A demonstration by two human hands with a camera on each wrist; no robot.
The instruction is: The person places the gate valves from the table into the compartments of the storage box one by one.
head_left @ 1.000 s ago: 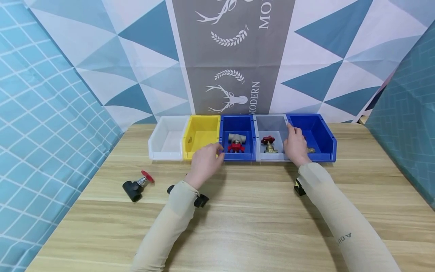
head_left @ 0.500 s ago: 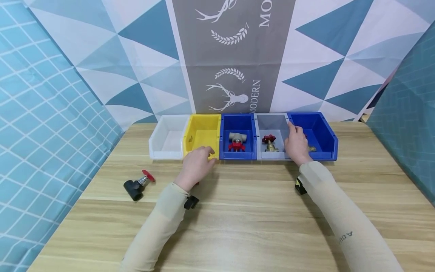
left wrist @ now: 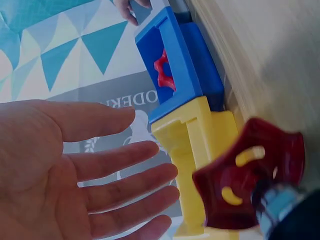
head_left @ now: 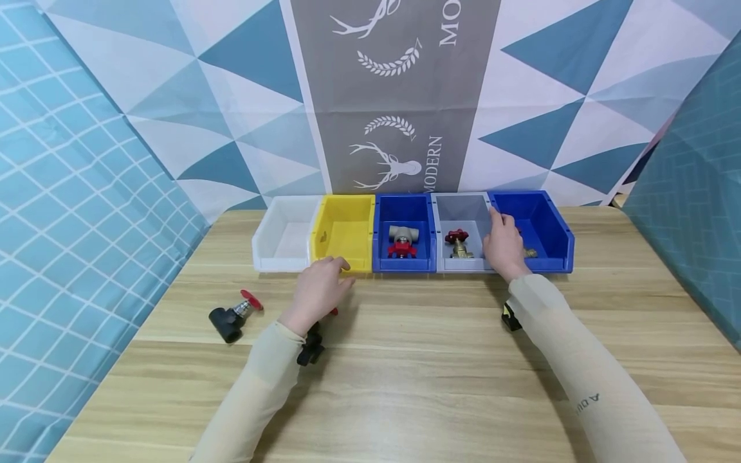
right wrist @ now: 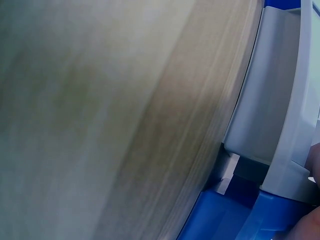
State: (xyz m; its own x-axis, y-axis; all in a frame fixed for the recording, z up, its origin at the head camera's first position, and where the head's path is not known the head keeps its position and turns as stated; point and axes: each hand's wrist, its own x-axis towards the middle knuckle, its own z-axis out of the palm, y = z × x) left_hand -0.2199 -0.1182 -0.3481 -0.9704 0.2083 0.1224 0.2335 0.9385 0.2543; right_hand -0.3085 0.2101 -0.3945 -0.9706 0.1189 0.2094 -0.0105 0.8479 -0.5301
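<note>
My left hand [head_left: 317, 289] hovers over the table before the yellow bin [head_left: 345, 235], palm bare and fingers spread in the left wrist view. Below it lies a black valve with a red handwheel [left wrist: 250, 175], mostly hidden by the wrist in the head view. My right hand [head_left: 503, 247] grips the wall between the grey bin [head_left: 463, 209] and the right blue bin [head_left: 544, 225], fingers on both sides. A brass valve with a dark red handwheel [head_left: 458, 244] lies in the grey bin. Brass parts [head_left: 529, 253] show in the right blue bin, partly covered by this hand.
Another black valve [head_left: 231, 318] with a red handwheel lies at the table's left. The middle blue bin [head_left: 403, 209] holds a grey valve with a red handle [head_left: 402, 243]. At the row's left end stands a white bin [head_left: 286, 235]. Patterned cloth hangs behind the bins.
My left hand has moved left and toward me, from the front of the middle blue bin to the front of the yellow one. The right hand stays at the grey bin's wall.
</note>
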